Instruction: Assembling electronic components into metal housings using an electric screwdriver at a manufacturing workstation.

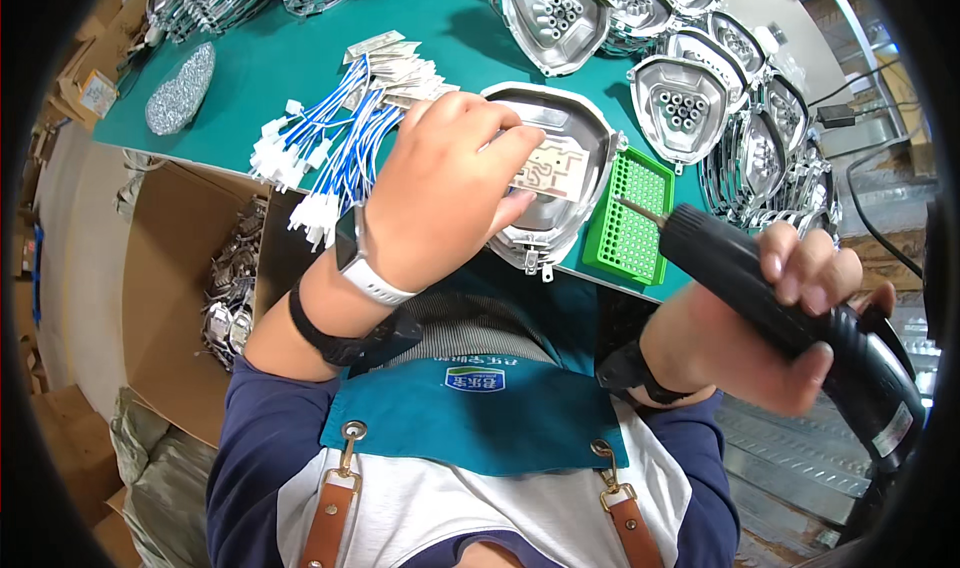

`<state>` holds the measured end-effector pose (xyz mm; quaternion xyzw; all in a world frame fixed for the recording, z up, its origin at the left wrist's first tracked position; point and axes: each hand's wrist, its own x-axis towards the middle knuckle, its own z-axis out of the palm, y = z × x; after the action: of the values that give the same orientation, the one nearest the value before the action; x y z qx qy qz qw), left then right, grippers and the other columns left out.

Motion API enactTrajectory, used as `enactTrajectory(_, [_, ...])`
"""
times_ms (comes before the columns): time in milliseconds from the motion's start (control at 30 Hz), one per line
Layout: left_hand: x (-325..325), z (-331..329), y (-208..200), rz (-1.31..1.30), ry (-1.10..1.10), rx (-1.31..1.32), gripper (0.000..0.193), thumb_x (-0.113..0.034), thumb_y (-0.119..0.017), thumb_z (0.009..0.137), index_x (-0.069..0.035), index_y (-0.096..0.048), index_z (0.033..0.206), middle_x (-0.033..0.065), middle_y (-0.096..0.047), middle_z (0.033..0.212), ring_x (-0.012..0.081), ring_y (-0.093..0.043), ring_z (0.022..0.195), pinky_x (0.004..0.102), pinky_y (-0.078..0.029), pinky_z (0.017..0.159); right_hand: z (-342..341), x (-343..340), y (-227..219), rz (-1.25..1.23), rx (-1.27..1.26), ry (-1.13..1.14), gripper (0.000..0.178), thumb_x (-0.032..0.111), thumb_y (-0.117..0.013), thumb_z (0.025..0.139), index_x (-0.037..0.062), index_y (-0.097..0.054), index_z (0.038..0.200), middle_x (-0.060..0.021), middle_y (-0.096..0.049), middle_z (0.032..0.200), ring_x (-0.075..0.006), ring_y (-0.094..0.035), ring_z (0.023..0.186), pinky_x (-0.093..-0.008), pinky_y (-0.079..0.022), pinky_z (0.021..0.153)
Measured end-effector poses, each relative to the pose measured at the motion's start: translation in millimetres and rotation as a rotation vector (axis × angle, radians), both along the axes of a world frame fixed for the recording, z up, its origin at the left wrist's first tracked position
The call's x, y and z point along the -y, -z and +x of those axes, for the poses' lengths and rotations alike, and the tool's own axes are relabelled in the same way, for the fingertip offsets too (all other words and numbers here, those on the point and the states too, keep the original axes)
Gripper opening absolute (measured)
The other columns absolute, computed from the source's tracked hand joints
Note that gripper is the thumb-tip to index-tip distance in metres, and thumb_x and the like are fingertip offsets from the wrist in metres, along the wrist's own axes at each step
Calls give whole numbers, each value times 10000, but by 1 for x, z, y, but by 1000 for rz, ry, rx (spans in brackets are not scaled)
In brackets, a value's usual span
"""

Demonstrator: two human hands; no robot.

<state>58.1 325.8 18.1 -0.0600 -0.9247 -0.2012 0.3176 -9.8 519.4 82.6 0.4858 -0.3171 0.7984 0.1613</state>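
My left hand (pixel 450 183) pinches a pale circuit board (pixel 560 171) with a copper-coloured pattern between thumb and fingers. That board is inside a shiny metal lamp housing (pixel 575 116) lying at the table's near edge; my fingers hide part of both. Wrapped in my right hand (pixel 765 328) is a black electric screwdriver (pixel 725 258). Its thin bit points left, over a green perforated tray (pixel 598 248) of small screws. Whether the bit carries a screw I cannot tell. Left of my left hand lie several boards with blue-and-white wires (pixel 340 138) and white connectors.
Stacked metal housings (pixel 683 113) crowd the right side of the green table (pixel 270 63), and more stand along its far edge. A silvery oval piece (pixel 181 90) lies at the left. Below is a cardboard box (pixel 165 268) with metal parts. A black cable (pixel 868 203) hangs at right.
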Motion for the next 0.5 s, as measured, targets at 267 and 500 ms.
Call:
enactTrajectory(267, [-5, -1, 6, 30, -31, 71, 399, -147, -748, 639, -72, -609, 1006, 50, -578, 1002, 249, -515, 978, 398, -383, 894, -8, 39, 17, 239, -96, 113, 590, 238, -560, 805, 120, -293, 1317, -75, -467, 834, -176, -468, 713, -340, -413, 651])
enactTrajectory(500, [-6, 1, 8, 59, -42, 84, 415, -128, -754, 632, -74, -600, 1013, 55, -570, 1028, 250, -512, 992, 391, -380, 891, -10, 51, 17, 237, -85, 189, 674, 217, -636, 843, 21, -192, 1310, -124, -513, 808, -182, -530, 649, -324, -495, 609])
